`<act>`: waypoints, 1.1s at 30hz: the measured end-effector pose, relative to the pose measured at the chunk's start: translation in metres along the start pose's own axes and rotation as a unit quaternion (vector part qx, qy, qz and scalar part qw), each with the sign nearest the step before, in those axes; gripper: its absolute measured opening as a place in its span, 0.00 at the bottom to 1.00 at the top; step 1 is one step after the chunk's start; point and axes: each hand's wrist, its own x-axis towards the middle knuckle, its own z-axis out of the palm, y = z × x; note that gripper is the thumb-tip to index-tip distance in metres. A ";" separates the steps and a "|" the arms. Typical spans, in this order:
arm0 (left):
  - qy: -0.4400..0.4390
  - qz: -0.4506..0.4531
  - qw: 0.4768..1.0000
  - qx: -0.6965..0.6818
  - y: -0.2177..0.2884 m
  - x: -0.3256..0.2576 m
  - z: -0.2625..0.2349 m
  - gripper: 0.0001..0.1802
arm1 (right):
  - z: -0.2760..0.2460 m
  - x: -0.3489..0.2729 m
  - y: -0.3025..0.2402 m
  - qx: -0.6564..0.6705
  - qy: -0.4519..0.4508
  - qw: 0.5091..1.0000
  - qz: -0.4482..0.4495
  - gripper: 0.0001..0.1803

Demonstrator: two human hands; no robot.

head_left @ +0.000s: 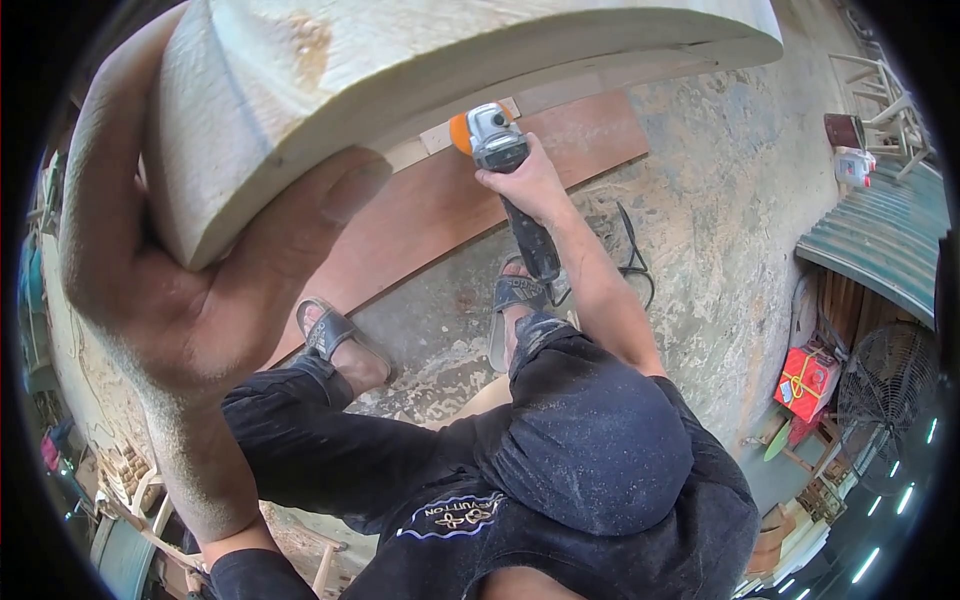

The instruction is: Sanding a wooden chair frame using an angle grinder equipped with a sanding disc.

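Close up at the upper left, my left hand [190, 300] wraps round the end of a pale, curved wooden piece [450, 60], thumb beneath it and fingers up its left side. Dust coats that hand and forearm. Lower and further right, my right hand [530, 185] is closed round the body of an angle grinder [500, 145] with an orange disc [461, 132] at its head. The disc hangs below the curved piece and looks apart from it. Whether the disc turns I cannot tell.
A reddish-brown board [440, 210] lies on the worn floor before my sandalled feet. The black cord [640, 265] loops beside my right leg. At right are a corrugated sheet [880, 235], a red box [808, 383], a large fan [885, 385] and a white container [853, 167].
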 end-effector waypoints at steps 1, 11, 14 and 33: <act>-0.058 -0.039 0.997 0.020 0.010 0.006 -0.005 0.39 | 0.001 -0.004 0.002 -0.004 -0.011 1.000 -0.016 0.43; 0.085 0.046 0.970 -0.221 -0.004 0.011 0.021 0.44 | -0.030 -0.116 0.025 -0.046 0.013 0.998 -0.035 0.44; 0.016 0.064 0.929 -0.365 0.027 0.042 0.005 0.37 | -0.043 -0.140 0.049 -0.007 0.053 0.997 -0.059 0.40; -0.204 -0.154 0.954 -0.155 0.082 0.052 0.000 0.26 | -0.077 -0.190 0.074 -0.021 0.089 0.994 0.062 0.59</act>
